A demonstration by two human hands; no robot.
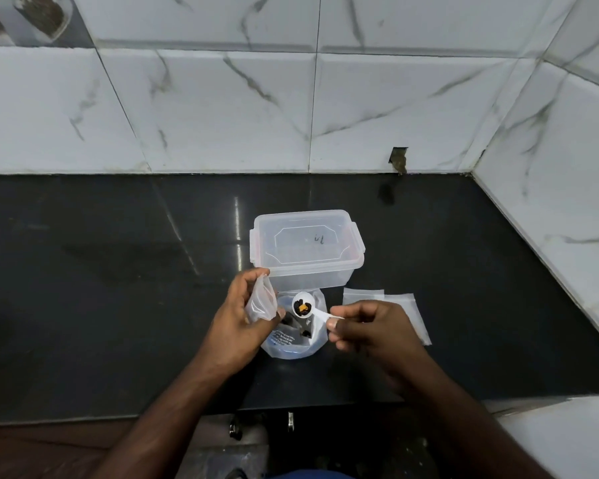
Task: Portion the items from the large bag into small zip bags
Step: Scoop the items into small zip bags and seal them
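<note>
Over the large bag (pixel 293 335) on the dark counter (pixel 118 271), my right hand (pixel 367 330) pinches a white scoop (pixel 303 305) loaded with dark pieces; my left hand (pixel 236 319) grips an open small zip bag (pixel 261 302). Scoop not yet tipped in. Spare bags (pixel 395 309) right of it look unfilled, so early going.

A single head-worn wide-angle view looks forward and steeply down from close above the surface (pixel 83 271), facing its back edge and wall (pixel 222 115), right corner included.
</note>
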